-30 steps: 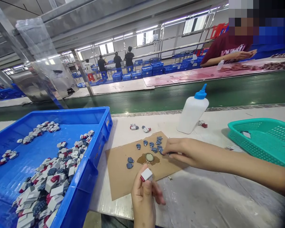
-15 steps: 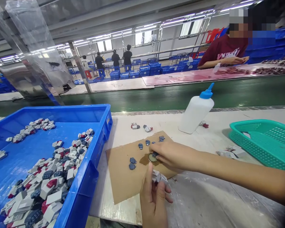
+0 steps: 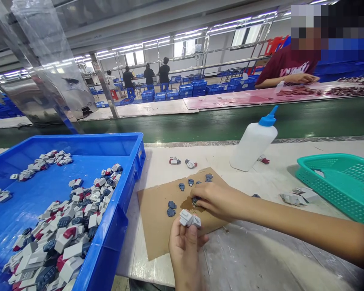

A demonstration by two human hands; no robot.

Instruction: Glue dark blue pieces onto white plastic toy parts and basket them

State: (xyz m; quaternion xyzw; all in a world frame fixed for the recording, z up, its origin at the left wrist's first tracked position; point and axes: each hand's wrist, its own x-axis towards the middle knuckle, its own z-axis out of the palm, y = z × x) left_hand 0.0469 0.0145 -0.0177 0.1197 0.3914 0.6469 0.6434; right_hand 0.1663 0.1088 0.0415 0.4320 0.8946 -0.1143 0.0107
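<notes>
Between the thumb and fingers of my left hand (image 3: 186,246) is a white blocky plastic part (image 3: 189,218), raised over the near edge of the cardboard sheet (image 3: 156,234). My right hand (image 3: 214,199) reaches in from the right, fingers pinched on a small dark blue plastic piece (image 3: 195,200), at a wet brown patch (image 3: 186,203) on the cardboard. A small round dish there is mostly hidden by those fingers. Several more dark blue pieces (image 3: 171,212) lie on the cardboard, left of and beyond my right hand.
At left stands a blue bin (image 3: 133,141) with many white, red and blue parts. A white squeeze bottle (image 3: 253,145) stands behind my right forearm, and a green basket (image 3: 330,194) at right. Beyond runs a green conveyor belt (image 3: 170,127); a person in a maroon shirt (image 3: 291,66) works across it.
My left hand has turned and moved up and left, bringing the white part into clear view. My right hand has lowered the dark blue piece over the small dish. The view has shifted slightly.
</notes>
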